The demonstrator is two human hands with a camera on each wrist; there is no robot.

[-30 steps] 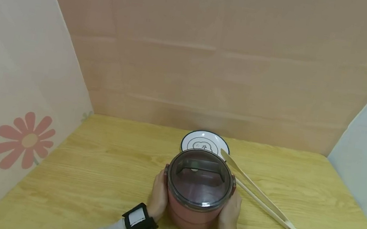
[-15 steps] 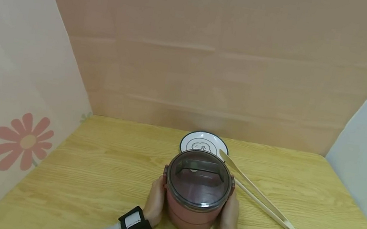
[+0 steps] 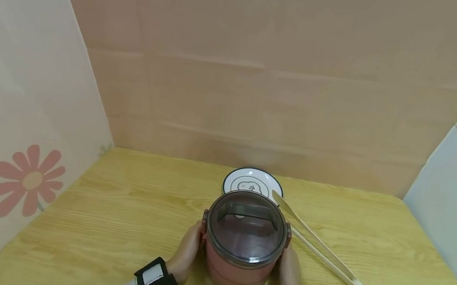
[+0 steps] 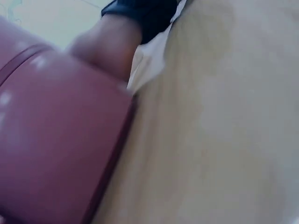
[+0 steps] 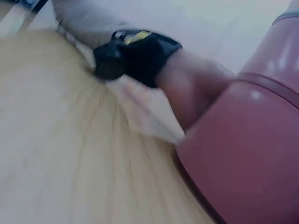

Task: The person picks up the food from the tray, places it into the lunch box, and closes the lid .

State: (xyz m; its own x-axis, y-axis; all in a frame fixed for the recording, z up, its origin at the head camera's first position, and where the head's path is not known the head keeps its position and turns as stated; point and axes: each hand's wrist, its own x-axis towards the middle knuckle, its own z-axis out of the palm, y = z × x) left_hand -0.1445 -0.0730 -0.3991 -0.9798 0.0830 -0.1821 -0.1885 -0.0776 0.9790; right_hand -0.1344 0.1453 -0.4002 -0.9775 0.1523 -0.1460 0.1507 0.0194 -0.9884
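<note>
A round pink lunch container with a see-through dark lid stands upright at the front middle of the table, a latch on each side. My left hand holds its left side, the fingers up by the left latch. From the other side my right hand holds it, fingers close under the right latch. The container hides most fingertips. Its pink wall fills much of the left wrist view and the right part of the right wrist view.
Behind the container lies a white plate with a dark blue rim and a drawing. A pair of pale wooden tongs reaches from the plate toward the front right. A brown panel closes off the back, patterned panels the sides.
Both wrists have swung outward from the container while the fingers stay at its sides near the latches. The container, plate and tongs keep their places; the head view has tipped slightly.
</note>
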